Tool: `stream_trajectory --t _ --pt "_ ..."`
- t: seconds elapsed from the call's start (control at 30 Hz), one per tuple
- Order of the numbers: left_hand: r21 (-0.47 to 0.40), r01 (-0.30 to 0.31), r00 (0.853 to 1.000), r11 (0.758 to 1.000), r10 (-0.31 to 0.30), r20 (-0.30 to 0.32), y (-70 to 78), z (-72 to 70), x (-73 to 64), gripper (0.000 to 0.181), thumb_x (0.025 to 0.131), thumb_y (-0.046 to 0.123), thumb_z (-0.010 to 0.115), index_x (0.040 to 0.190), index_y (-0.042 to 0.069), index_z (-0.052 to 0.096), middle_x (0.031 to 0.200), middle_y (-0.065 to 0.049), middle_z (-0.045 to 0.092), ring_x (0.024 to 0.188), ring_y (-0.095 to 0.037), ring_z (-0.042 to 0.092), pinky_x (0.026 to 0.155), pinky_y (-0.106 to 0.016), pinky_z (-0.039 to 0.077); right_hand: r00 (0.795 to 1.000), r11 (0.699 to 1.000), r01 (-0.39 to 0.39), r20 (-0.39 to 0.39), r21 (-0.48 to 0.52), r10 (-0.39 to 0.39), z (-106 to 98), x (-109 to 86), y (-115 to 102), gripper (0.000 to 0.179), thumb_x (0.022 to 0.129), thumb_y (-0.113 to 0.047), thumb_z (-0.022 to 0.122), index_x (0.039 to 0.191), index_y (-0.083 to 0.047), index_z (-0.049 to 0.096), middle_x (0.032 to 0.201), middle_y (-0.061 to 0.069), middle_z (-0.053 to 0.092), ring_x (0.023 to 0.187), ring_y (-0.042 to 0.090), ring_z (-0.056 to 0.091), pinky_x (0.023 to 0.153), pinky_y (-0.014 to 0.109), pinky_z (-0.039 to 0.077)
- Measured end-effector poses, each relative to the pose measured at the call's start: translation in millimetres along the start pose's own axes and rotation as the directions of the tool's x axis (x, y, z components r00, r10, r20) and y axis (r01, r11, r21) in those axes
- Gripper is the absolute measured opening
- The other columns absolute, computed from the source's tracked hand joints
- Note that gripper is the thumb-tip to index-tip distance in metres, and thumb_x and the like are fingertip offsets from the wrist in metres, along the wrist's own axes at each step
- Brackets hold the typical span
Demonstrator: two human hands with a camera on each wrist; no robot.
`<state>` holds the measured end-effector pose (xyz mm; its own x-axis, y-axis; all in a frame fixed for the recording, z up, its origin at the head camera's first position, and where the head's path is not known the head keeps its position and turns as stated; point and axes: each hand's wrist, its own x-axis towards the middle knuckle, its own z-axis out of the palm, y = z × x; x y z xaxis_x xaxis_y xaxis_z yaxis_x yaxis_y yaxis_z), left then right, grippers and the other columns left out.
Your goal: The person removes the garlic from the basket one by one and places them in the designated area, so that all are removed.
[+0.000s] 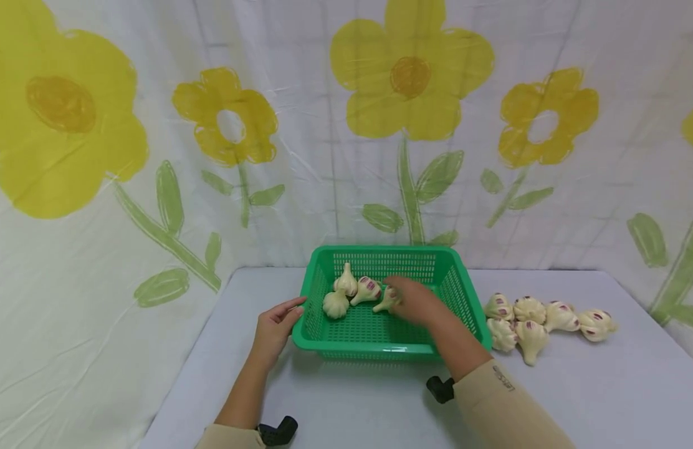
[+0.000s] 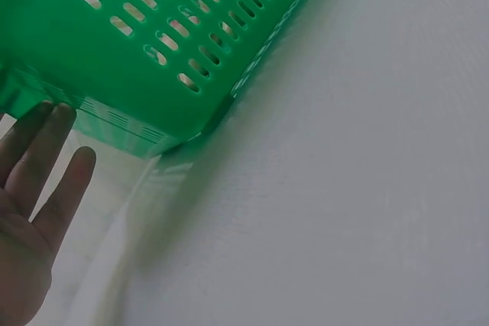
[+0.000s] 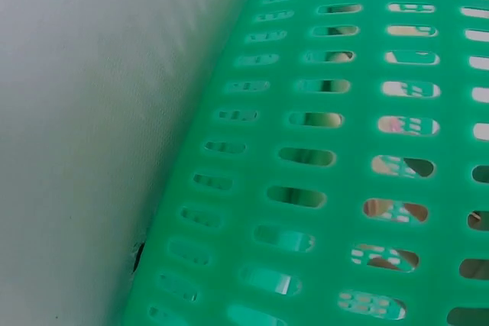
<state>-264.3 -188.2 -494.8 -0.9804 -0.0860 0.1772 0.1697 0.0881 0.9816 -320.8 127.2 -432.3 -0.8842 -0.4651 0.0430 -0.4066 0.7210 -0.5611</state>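
Note:
A green plastic basket [image 1: 374,351] with slotted walls stands on the table. Inside it, toward the left, lie a garlic bulb [image 1: 346,284] with its stem up, a pale garlic bulb [image 1: 336,305] and a purple-streaked garlic bulb [image 1: 366,290]. My right hand [image 1: 411,300] reaches over the front rim and grips another garlic bulb [image 1: 387,300], its stem pointing left and its far side hidden by the fingers. My left hand [image 1: 273,330] is at the basket's left side; in the left wrist view its straight fingers [image 2: 47,146] touch the outer wall.
Several garlic bulbs [image 1: 531,340] lie grouped on the white table [image 1: 358,405] just right of the basket. Behind the table hangs a white curtain [image 1: 301,187] with yellow flowers. The slotted basket wall [image 3: 306,177] fills much of the right wrist view.

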Motion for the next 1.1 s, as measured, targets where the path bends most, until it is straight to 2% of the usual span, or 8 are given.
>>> stream_trajectory --t 0.17,0.23,0.37,0.47,0.6,0.7,0.93,1.1 --pt "0.013 -0.014 1.0 1.0 0.013 0.011 -1.3 0.7 1.2 0.035 0.096 0.024 0.066 0.124 0.003 0.067 0.101 -0.003 0.075 0.083 -0.008 0.071 0.072 -0.026 0.058 0.997 1.0 0.002 0.077 -0.031 0.0 2.1 -1.4 3.3 0.069 0.088 0.0 0.07 0.15 -0.008 0.041 0.16 0.016 0.029 0.117 0.034 0.058 0.075 0.039 0.052" --pt "0.017 -0.021 1.0 1.0 0.021 0.008 -1.4 0.7 1.8 0.035 0.096 0.023 0.066 0.124 0.003 0.067 0.101 -0.003 0.075 0.083 -0.008 0.071 0.071 -0.026 0.058 0.994 0.999 -0.014 0.106 -0.033 0.017 2.4 -1.3 3.0 0.071 0.088 0.001 0.069 0.151 -0.011 0.039 0.162 0.014 0.025 0.125 0.037 0.053 0.078 0.041 0.052" --pt "0.017 -0.031 1.0 0.999 0.031 0.001 1.4 0.7 2.5 0.034 0.096 0.022 0.065 0.123 0.002 0.067 0.101 -0.004 0.075 0.082 -0.009 0.071 0.07 -0.025 0.058 0.987 0.998 -0.048 0.153 -0.05 0.055 2.0 -0.8 0.5 0.072 0.088 0.001 0.07 0.151 -0.013 0.039 0.163 0.011 0.022 0.14 0.039 0.038 0.094 0.05 0.05" --pt "0.016 -0.023 1.0 1.0 0.023 -0.001 3.7 0.5 2.0 0.034 0.097 0.021 0.065 0.124 0.001 0.067 0.104 -0.01 0.074 0.082 -0.009 0.07 0.07 -0.025 0.058 0.986 0.995 -0.039 0.159 -0.091 0.053 1.6 -0.7 -0.3 0.069 0.087 0.002 0.071 0.149 -0.009 0.043 0.161 0.015 0.026 0.141 0.04 0.035 0.099 0.052 0.047" --pt "0.011 -0.007 1.0 1.0 0.007 -0.001 4.2 -0.9 0.5 0.034 0.097 0.021 0.064 0.125 0.002 0.066 0.109 -0.016 0.072 0.082 -0.008 0.07 0.071 -0.024 0.058 0.99 0.993 -0.008 0.139 -0.118 0.024 1.8 -1.7 0.5 0.054 0.088 0.004 0.067 0.14 -0.003 0.053 0.148 0.022 0.044 0.131 0.041 0.047 0.093 0.05 0.051" --pt "0.005 0.006 1.0 1.0 -0.006 0.003 2.7 -1.6 0.6 0.035 0.097 0.021 0.064 0.126 0.002 0.066 0.109 -0.016 0.072 0.082 -0.007 0.07 0.071 -0.024 0.058 0.99 0.995 -0.018 0.141 -0.103 0.032 2.3 -2.2 2.3 0.048 0.088 -0.001 0.069 0.135 -0.002 0.057 0.139 0.022 0.051 0.122 0.04 0.053 0.089 0.048 0.052" --pt "0.009 -0.005 1.0 1.0 0.005 -0.008 0.3 -0.8 0.6 0.035 0.097 0.021 0.065 0.125 0.001 0.066 0.103 -0.007 0.074 0.081 -0.007 0.07 0.07 -0.024 0.058 0.985 0.997 -0.023 0.168 -0.068 0.035 1.9 -2.0 5.2 0.056 0.087 -0.018 0.076 0.136 0.0 0.055 0.128 0.02 0.056 0.104 0.029 0.059 0.085 0.044 0.051" --pt "0.012 -0.004 1.0 1.0 0.004 -0.017 0.4 -0.4 0.4 0.034 0.096 0.022 0.065 0.124 0.001 0.067 0.102 -0.004 0.075 0.081 -0.008 0.071 0.07 -0.025 0.058 0.981 0.998 -0.005 0.193 -0.058 0.016 1.3 -1.9 3.5 0.06 0.087 -0.017 0.074 0.139 0.003 0.051 0.133 0.022 0.054 0.116 0.035 0.056 0.09 0.05 0.05"
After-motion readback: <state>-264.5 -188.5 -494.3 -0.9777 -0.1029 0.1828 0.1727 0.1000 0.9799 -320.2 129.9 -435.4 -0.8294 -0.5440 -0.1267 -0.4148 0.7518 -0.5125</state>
